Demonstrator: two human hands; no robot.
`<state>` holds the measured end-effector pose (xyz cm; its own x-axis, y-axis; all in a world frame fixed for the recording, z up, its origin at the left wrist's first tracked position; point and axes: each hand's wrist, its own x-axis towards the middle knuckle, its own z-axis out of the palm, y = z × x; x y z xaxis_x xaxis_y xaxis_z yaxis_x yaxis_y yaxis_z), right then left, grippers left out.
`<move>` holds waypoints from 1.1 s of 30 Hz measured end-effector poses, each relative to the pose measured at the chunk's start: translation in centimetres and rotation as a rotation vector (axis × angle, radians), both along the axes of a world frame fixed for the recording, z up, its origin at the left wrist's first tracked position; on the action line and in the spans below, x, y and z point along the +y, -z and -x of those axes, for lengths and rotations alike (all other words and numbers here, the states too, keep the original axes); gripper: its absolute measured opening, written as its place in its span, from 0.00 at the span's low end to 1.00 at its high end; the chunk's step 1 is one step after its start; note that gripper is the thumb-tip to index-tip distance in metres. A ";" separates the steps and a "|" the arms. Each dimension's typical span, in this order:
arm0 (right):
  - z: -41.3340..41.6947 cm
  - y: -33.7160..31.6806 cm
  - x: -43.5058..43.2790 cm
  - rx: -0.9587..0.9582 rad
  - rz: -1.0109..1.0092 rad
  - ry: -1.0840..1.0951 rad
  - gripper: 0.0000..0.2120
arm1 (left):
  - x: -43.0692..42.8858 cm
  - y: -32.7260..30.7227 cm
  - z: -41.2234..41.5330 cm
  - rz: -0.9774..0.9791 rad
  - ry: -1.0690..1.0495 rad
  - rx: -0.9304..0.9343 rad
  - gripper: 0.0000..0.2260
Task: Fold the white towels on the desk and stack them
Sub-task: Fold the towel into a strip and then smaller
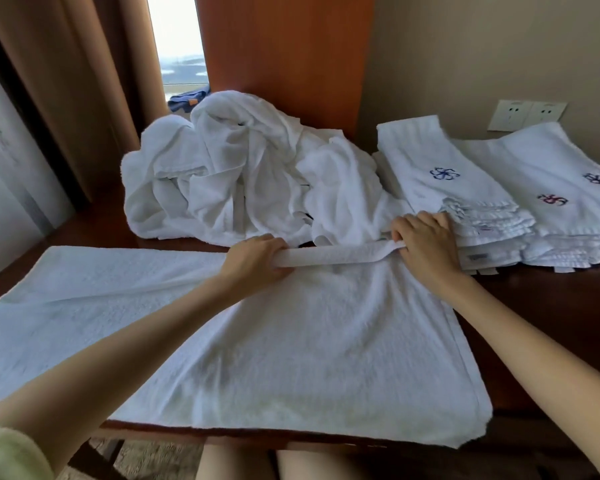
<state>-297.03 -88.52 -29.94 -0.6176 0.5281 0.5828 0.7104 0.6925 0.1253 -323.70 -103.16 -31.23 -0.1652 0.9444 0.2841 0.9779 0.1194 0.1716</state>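
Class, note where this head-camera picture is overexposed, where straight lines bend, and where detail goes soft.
Head view: the bright window strip is blown out to white; the wide lens leans the orange-brown wooden panel's upright edges inward; the crumpled white towel pile looks soft, with little weave detail; light is diffuse, shadows faint.

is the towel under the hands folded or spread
Mostly spread: the towel lies flat, its far edge gripped by the left hand and right hand.

a blue flower emblem [444, 173] is being shown on the white stack [414, 150] right of the white heap [229, 174]; red-and-blue emblems [553, 199] farther right.
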 end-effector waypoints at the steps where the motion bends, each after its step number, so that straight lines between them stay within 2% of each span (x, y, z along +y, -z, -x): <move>1: 0.1 -0.6 0.4 -0.005 0.002 0.017 0.08 | 0.6 -0.3 -0.1 0.005 -0.011 0.004 0.14; 3: 0.1 -1.4 0.8 -0.025 0.042 0.025 0.05 | 1.4 -0.8 -0.3 -0.017 0.007 -0.006 0.11; 6: -1.1 -1.4 -0.2 -0.031 0.044 -0.064 0.07 | 0.5 -1.4 -0.7 -0.094 0.092 0.008 0.13; 11: -5.3 -0.3 -4.5 0.105 -0.169 -0.209 0.12 | -4.3 -2.0 -1.5 -0.139 0.342 0.061 0.14; 14: -8.1 1.4 -7.6 0.123 -0.225 -0.250 0.14 | -7.4 -1.5 -2.1 -0.150 0.405 0.071 0.17; 15: -9.0 2.1 -8.4 0.094 -0.196 -0.247 0.15 | -8.3 -1.0 -2.4 -0.143 0.403 0.078 0.18; 17: -10.7 3.4 -9.4 0.049 -0.040 -0.204 0.25 | -9.4 0.3 -3.1 -0.095 0.385 0.079 0.17; 19: -11.8 3.9 -9.5 0.078 0.151 -0.174 0.31 | -9.6 1.2 -3.7 -0.039 0.359 0.049 0.22; 21: -12.0 3.9 -9.6 0.107 0.321 -0.169 0.32 | -8.8 1.3 -4.5 -0.014 0.304 0.048 0.31; 23: -12.0 4.0 -9.6 0.104 0.434 -0.181 0.30 | -7.7 1.5 -5.9 -0.007 0.278 0.075 0.34; 26: -11.9 3.9 -10.0 0.171 0.436 -0.185 0.33 | -6.6 1.9 -8.4 -0.020 0.286 0.026 0.29; 29: -12.3 3.7 -10.8 0.305 0.245 -0.217 0.34 | -6.9 1.7 -9.4 -0.240 0.320 -0.022 0.21; 31: -12.4 3.8 -11.2 0.259 0.167 -0.256 0.32 | -7.3 1.5 -9.4 -0.338 0.359 -0.012 0.19; 33: -12.4 4.0 -11.2 0.196 0.224 -0.266 0.29 | -7.7 1.4 -9.5 -0.330 0.423 -0.004 0.19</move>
<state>-284.59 -99.72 -33.89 -0.6382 0.4926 0.5916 0.4982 0.8501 -0.1704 -314.21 -110.89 -32.66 0.2088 0.7894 0.5773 0.9283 -0.3456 0.1370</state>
